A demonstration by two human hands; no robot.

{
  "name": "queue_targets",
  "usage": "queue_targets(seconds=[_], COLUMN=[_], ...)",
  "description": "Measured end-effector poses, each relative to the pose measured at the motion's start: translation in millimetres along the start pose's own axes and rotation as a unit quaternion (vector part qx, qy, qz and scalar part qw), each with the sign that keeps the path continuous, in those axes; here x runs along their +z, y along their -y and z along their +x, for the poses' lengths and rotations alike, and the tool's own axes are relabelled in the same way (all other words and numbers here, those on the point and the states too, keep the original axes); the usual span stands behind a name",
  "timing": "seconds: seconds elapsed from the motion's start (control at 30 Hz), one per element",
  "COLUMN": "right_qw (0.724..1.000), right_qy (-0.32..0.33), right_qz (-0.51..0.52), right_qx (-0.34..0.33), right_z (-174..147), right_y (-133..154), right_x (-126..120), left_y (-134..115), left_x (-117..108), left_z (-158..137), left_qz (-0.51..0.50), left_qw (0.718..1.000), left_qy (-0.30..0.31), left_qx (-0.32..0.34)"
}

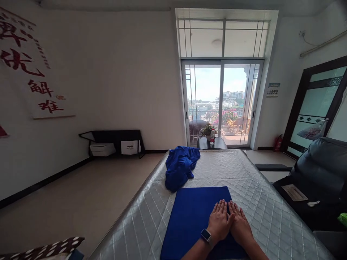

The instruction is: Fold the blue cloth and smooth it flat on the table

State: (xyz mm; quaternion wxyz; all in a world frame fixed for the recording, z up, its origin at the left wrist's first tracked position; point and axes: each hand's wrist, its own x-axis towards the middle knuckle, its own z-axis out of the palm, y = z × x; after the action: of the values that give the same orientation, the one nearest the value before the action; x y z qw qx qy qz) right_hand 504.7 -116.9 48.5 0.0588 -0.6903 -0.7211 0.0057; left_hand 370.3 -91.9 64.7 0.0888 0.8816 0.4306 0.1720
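A blue cloth (195, 220) lies in a flat, smooth rectangle on the silvery quilted table cover (141, 220). My left hand (220, 221), with a watch (206, 235) on its wrist, rests palm down near the cloth's right edge. Right beside it, my right hand (240, 223) is flat too, along that edge and partly over the quilted cover. The thumbs meet or overlap, and the fingers point away from me. Neither hand grips anything visible. Farther off, to the upper left of the flat cloth, a second blue cloth (181, 166) lies crumpled in a heap.
Beyond the far end stands a small dark table (217, 143) with a potted plant (208, 130) and a bottle (212, 137). A black armchair (320, 169) is close on the right. At lower left is a patterned brown-and-white fabric (54, 247). A low black rack (116, 136) stands by the wall.
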Motion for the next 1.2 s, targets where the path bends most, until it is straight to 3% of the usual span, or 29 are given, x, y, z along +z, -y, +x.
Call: queue_targets(seconds=[0.2, 0.37, 0.53, 0.9, 1.2], right_qw=[1.0, 0.999, 0.999, 1.0, 0.999], right_qy=[-0.001, -0.01, -0.02, -0.021, -0.003], right_qz=[0.019, 0.045, 0.032, 0.01, 0.031], right_qx=[0.009, 0.013, 0.012, 0.0, 0.023], right_z=[2.1, 1.9, 0.6, -5.1, -47.8], right_y=[1.3, 2.1, 1.3, 3.9, -0.7], right_x=[-1.6, -2.9, 0.3, -7.6, 2.6], left_y=[46.7, 99.0, 136.8, 146.7, 152.6], left_x=[-18.7, -47.4, -58.2, -55.6, -49.1], left_z=[-29.7, -73.2, -114.4, -123.5, -124.8], left_qz=[0.042, 0.088, 0.122, 0.106, 0.114], left_qw=[0.997, 0.983, 0.969, 0.971, 0.969], left_qy=[-0.004, -0.004, -0.033, -0.058, -0.069], left_qx=[-0.067, -0.161, -0.212, -0.208, -0.208])
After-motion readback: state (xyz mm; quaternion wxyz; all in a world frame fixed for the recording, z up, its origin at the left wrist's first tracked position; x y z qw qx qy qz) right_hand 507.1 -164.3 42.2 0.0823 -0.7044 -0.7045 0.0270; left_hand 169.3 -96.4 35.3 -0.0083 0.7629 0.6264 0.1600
